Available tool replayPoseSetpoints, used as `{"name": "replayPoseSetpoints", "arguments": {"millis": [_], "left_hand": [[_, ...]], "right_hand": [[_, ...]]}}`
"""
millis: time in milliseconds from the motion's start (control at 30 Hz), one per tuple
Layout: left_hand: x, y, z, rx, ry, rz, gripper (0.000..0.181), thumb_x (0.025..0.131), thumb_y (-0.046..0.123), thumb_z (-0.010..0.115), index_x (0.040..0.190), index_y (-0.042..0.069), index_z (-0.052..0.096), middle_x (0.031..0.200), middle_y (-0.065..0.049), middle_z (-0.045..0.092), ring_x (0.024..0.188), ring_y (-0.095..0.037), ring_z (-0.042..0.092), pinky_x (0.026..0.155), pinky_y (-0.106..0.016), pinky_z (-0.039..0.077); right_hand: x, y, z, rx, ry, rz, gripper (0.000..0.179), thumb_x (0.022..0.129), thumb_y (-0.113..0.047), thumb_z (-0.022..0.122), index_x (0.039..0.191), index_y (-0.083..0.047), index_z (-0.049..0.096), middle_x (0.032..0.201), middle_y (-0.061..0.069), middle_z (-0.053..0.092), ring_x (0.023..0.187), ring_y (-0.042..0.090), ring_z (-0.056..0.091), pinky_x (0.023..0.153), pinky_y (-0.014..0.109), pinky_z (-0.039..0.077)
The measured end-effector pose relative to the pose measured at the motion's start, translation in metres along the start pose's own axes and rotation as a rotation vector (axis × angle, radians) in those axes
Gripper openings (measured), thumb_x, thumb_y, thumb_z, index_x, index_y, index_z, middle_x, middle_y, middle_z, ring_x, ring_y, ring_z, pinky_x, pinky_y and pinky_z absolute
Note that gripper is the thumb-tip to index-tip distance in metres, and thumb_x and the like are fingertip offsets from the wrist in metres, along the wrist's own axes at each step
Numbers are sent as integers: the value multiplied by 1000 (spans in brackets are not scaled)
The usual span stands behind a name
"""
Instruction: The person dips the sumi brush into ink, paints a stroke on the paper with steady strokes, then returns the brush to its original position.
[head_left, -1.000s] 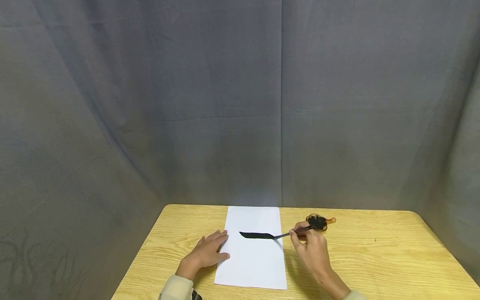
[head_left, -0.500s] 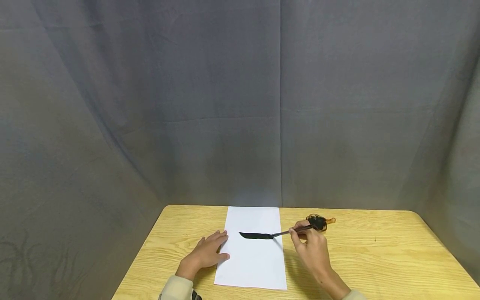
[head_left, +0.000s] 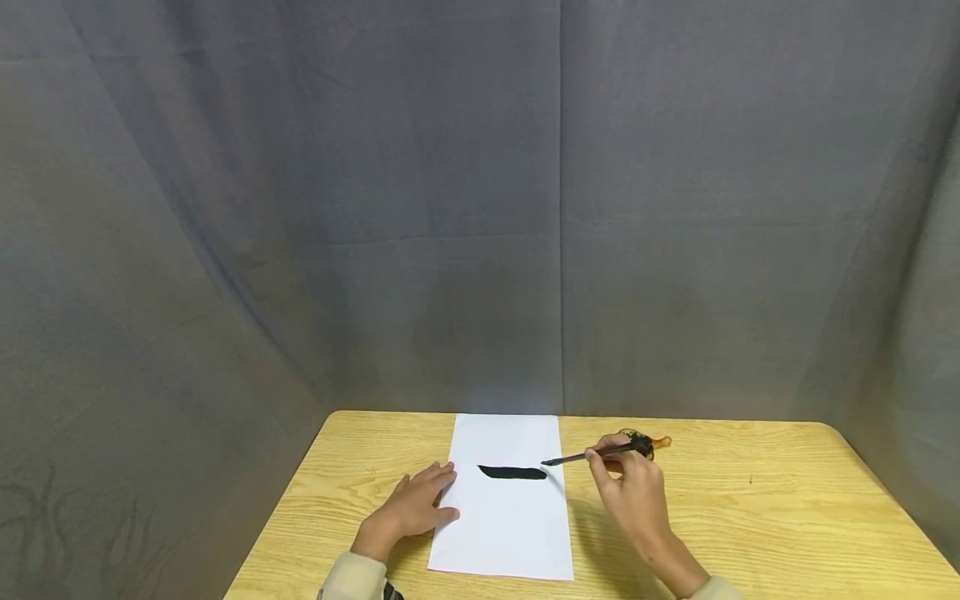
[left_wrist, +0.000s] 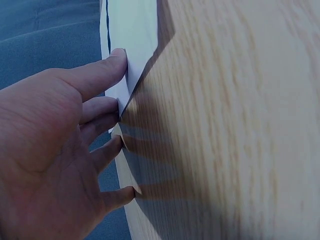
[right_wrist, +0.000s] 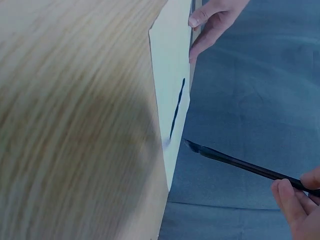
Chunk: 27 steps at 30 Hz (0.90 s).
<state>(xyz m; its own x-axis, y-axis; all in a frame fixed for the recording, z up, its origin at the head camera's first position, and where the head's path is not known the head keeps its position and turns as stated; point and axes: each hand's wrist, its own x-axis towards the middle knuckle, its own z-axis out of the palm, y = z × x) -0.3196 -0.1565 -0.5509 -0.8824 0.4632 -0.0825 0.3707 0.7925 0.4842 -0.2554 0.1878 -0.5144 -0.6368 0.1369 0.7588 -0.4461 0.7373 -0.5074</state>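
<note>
A white sheet of paper (head_left: 502,533) lies on the wooden table, with one thick black stroke (head_left: 512,472) across it. My left hand (head_left: 412,502) rests with spread fingers on the sheet's left edge; the left wrist view shows its thumb and fingertips on the paper and the wood. My right hand (head_left: 628,487) pinches a dark-handled paintbrush (right_wrist: 250,167) between thumb and fingers. The brush's black tip is raised off the paper, just above the stroke's right end. Behind the right hand, an amber-brown dish with black ink (head_left: 641,444) is partly hidden.
The wooden table (head_left: 772,508) has rounded far corners and extends well to the right of the paper. A grey curtain (head_left: 450,250) hangs behind the table and along both sides.
The brush tip has lifted from the stroke's right end, moving slightly up and away from the paper. My right hand rose a little to the right with it. The left hand stayed put.
</note>
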Motion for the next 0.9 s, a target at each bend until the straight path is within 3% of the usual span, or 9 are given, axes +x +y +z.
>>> {"name": "replayPoseSetpoints", "arguments": {"millis": [367,733,900], "left_hand": [[-2,2,-1,-10,-3,1,69,100,35,74,157,3,51,170,-11,42,161,-40,31,128,-76,15],[-1,3,-2,-17,-7,-8,68,100,35,73,157,4,52,170,-11,43,161,-40,32,129,-75,15],[-2,3,-2,-17,-3,-12,68,100,36,72,157,4,52,170,-11,43,161,-39,32,129,-74,14]], "right_hand": [[8,-1,-8,19,9,30,13,88,4,82,92,-1,71,87,10,77,74,24,80,70,4,56],[15,3,-19,-7,25,-30,8,91,3,80,90,-1,73,83,9,77,70,25,80,68,5,56],[19,4,-25,-9,29,-21,7,91,3,79,91,0,73,80,10,78,69,28,80,66,5,56]]}}
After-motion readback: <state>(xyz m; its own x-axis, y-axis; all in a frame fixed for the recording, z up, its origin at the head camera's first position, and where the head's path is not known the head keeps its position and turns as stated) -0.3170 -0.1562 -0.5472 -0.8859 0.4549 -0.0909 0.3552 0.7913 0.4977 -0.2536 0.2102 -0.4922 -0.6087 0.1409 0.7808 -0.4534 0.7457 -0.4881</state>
